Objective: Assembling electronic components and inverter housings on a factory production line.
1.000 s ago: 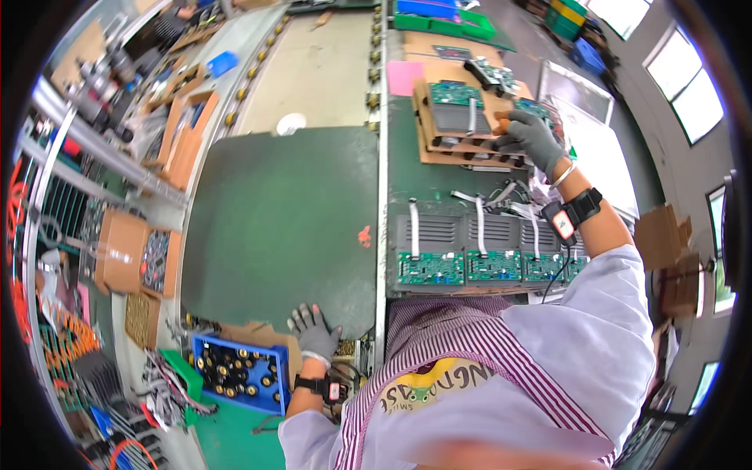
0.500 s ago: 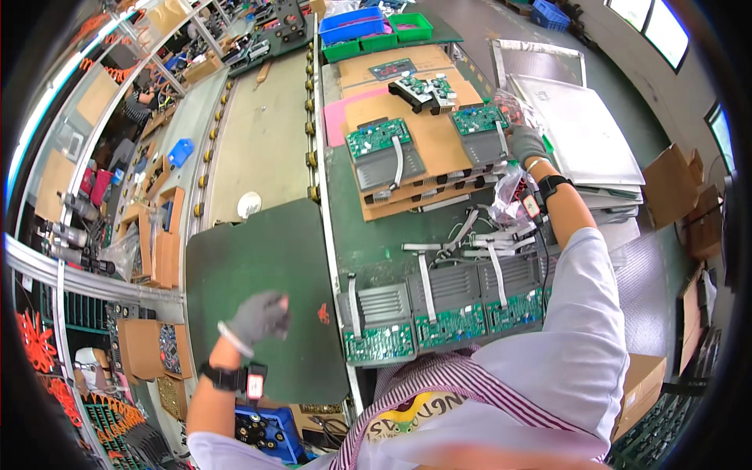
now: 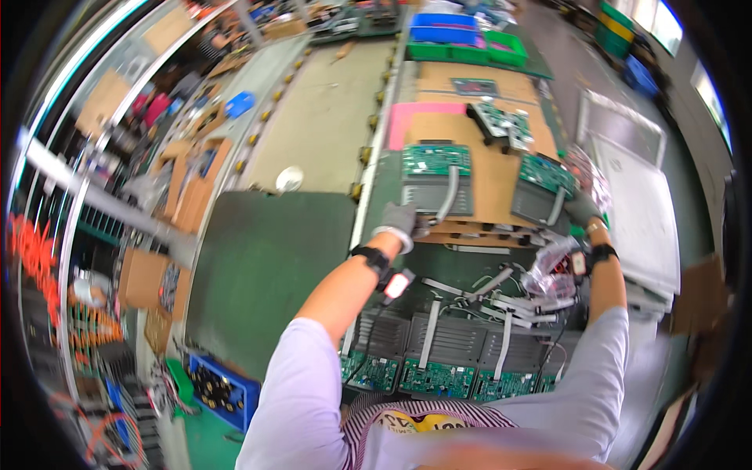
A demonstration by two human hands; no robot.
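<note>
On a stack of brown cardboard sheets (image 3: 489,141) lie two grey panels, each with a green circuit board and a pale ribbon cable. My left hand (image 3: 401,218), in a grey glove, is at the lower left corner of the left panel (image 3: 427,197). Its fingers are blurred and partly hidden, so its grip is unclear. Along the right edge of the right panel (image 3: 534,200), my gloved right hand (image 3: 583,208) is closed on that edge; its fingertips are hidden. The right panel lies at a slant beside the left one. Farther back, another board assembly (image 3: 501,125) rests on the cardboard.
A row of several grey panels with circuit boards (image 3: 435,377) lies nearest me, below loose ribbon cables (image 3: 521,304) and a clear plastic bag (image 3: 552,270). To the left is a dark green mat (image 3: 270,274) beside the roller conveyor (image 3: 329,117). Blue and green bins (image 3: 442,30) stand far back.
My left hand has moved from above the green mat right and forward to the left panel. My right hand stays at the right panel, which now looks more slanted. The whole view has turned.
</note>
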